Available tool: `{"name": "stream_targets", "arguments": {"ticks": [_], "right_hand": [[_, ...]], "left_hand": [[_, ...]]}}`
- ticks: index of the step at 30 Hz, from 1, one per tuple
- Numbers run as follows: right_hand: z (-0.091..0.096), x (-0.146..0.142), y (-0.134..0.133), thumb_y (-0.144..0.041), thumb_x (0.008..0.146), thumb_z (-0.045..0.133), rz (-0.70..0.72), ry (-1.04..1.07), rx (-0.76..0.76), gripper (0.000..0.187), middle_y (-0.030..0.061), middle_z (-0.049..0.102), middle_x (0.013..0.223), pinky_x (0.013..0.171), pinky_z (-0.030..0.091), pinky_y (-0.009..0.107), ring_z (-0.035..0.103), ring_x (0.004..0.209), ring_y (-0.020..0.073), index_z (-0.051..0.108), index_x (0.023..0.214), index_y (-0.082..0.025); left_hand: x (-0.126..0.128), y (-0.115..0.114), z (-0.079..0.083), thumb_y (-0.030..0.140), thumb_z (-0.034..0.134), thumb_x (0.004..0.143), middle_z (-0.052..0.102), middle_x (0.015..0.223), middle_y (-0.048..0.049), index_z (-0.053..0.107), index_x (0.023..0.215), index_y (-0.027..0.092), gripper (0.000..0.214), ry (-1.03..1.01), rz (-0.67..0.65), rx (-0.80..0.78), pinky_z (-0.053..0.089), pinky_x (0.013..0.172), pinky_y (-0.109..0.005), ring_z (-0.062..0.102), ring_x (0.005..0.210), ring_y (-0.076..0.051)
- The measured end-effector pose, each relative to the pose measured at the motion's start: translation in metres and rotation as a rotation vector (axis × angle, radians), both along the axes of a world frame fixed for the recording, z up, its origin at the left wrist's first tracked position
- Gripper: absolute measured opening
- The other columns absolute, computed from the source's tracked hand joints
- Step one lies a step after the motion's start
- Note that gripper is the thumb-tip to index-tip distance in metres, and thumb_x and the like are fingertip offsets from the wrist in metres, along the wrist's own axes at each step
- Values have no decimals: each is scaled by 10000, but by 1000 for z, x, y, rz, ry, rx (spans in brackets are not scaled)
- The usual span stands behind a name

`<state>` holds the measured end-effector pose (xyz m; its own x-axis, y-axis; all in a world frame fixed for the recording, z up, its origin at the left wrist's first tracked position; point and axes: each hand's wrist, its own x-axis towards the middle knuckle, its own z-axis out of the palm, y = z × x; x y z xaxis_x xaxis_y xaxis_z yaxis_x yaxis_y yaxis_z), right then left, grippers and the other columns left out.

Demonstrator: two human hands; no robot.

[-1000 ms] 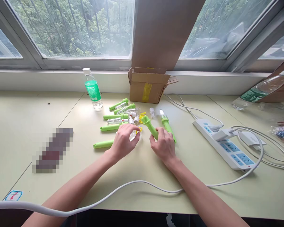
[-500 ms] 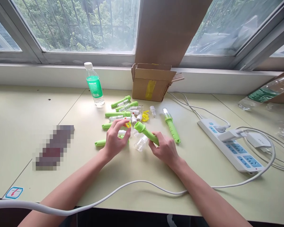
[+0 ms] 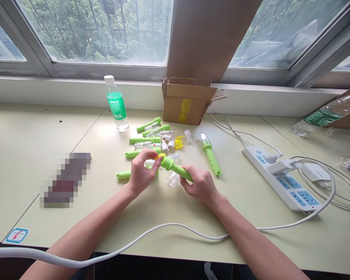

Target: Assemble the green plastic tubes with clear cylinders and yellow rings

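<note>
Between the thumb and fingertips of my left hand (image 3: 141, 173) is a yellow ring (image 3: 160, 156), up against the threaded mouth of a green plastic handle (image 3: 181, 172). My right hand (image 3: 202, 182) is wrapped round the other end of that handle, which tilts up to the left. Beneath the handle lies a clear plastic tube (image 3: 172, 180). Several green handles (image 3: 144, 140), clear tubes and white caps (image 3: 164, 146) lie beyond my left hand, next to a few loose yellow rings (image 3: 179, 143). On the right rests a green stick (image 3: 212, 157) with a clear top.
A cardboard box (image 3: 186, 103) and a water bottle (image 3: 116, 105) stand near the window. A power strip (image 3: 282, 179) with plugs and cables lies at the right. One white cable (image 3: 175, 224) crosses the table's front. A blurred-out object (image 3: 67, 181) lies left.
My left hand has brought the yellow ring to the handle's threaded mouth. The handle has shifted slightly down and left and turned a little in my right hand.
</note>
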<state>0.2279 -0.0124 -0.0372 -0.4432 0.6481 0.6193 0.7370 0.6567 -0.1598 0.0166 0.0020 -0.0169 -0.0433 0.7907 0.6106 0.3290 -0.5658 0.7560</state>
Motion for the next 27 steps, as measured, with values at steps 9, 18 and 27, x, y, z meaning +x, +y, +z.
{"name": "stream_targets", "arguments": {"ticks": [9,18,27], "right_hand": [[-1,4,1,-70,762,496,11,-16,-9,333,39,689,876,560,415,237,629,691,156,552,1071,-180],[-1,5,3,-60,774,500,-41,-19,-6,340,24,674,841,555,397,233,620,686,146,560,1087,-178],[-2,8,3,-77,770,511,-91,-39,10,343,17,673,819,528,363,230,599,665,140,588,1084,-193]], "left_hand": [[-3,-6,6,157,577,810,579,898,-62,541,922,172,118,-17,-241,-13,540,788,-345,590,859,-171],[-3,-7,10,169,656,772,568,970,-81,532,865,176,154,23,-310,-24,514,849,-392,571,931,-190],[-1,-8,9,199,642,804,554,1023,-70,547,909,192,142,-55,-348,-174,498,888,-386,557,1000,-186]]}}
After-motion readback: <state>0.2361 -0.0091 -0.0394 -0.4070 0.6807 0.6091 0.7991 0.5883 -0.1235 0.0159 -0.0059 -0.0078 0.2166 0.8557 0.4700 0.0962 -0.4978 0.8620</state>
